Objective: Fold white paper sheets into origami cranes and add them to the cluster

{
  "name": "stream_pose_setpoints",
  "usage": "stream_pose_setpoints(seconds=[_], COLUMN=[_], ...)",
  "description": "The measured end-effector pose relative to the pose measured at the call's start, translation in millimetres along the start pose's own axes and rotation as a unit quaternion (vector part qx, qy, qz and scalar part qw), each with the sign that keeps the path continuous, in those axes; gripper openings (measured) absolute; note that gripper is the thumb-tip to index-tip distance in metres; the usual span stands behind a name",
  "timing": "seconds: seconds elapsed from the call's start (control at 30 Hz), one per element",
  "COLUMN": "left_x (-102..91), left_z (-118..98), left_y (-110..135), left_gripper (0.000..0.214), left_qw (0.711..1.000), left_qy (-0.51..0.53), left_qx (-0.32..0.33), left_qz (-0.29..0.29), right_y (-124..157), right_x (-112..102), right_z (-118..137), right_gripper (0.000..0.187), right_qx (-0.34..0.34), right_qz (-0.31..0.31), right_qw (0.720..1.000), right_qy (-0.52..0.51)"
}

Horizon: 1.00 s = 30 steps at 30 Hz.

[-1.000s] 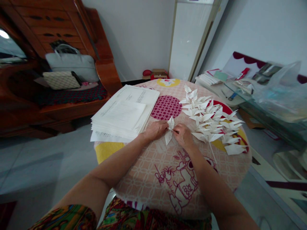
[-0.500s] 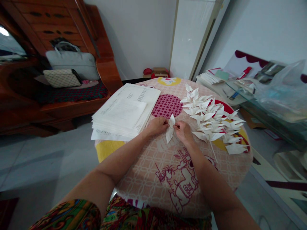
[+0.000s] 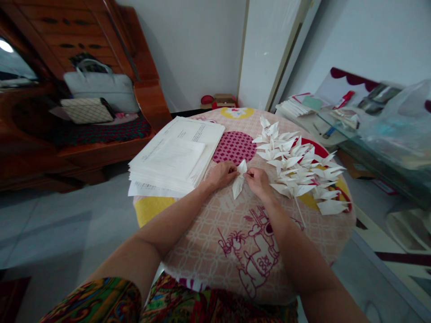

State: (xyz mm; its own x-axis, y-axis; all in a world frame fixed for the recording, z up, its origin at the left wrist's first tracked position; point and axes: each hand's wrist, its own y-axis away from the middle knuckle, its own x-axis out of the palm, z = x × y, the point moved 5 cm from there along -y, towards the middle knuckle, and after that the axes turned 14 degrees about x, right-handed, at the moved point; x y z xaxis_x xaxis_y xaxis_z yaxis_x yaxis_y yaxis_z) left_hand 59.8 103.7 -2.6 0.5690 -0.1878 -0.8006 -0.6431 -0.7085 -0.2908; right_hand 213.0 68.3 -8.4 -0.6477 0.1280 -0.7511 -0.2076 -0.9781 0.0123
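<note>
A small white folded paper crane [image 3: 239, 186] is held over the middle of the round table, its pointed ends toward and away from me. My left hand [image 3: 223, 174] pinches its left side between thumb and fingers. On the opposite side, the fingertips of my right hand [image 3: 257, 180] are closed on the paper as well. To the right lies a crowded group of finished white paper cranes [image 3: 292, 161]. A thick stack of paper sheets [image 3: 161, 157] lies to the left, some of them printed, with smaller blank sheets on top.
A pink patterned cloth covers the round table [image 3: 208, 242]. On the right stands a glass-topped side table [image 3: 353, 143] bearing papers and a plastic bag [image 3: 400, 130]. At the left is a wooden bench [image 3: 111, 143] with a grey handbag [image 3: 101, 89] on it.
The far tip of the paper crane has tilted slightly to the right and spread a little wider. Both hands keep their pinch in nearly the same place.
</note>
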Motion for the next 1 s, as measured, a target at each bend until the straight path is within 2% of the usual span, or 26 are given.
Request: stream_pose_setpoints(seconds=[0.4,0.63,0.83,1.0], left_x=[-1.5,0.4,1.1,1.4], left_z=[2.1,1.5,-1.2,-2.1], left_y=[-1.4,-0.7,-0.9,-0.5], left_gripper=[0.031,0.028,0.028,0.031], left_qw=[1.000,0.998,0.994,0.988], left_qy=[0.009,-0.042,-0.068,-0.090], left_qx=[-0.019,-0.041,-0.077,-0.115], left_qz=[0.010,0.035,0.038,0.054], right_y=[3.1,2.6,5.9,6.6], right_x=[-1.9,-0.1,0.5,0.8], right_z=[4.5,7.2,12.6,12.4], right_gripper=[0.024,0.020,0.017,0.023], right_qx=[0.006,0.014,0.063,0.113], right_qz=[-0.004,-0.010,-0.015,-0.001], right_qw=[1.000,0.998,0.992,0.982], right_qy=[0.005,0.058,0.105,0.153])
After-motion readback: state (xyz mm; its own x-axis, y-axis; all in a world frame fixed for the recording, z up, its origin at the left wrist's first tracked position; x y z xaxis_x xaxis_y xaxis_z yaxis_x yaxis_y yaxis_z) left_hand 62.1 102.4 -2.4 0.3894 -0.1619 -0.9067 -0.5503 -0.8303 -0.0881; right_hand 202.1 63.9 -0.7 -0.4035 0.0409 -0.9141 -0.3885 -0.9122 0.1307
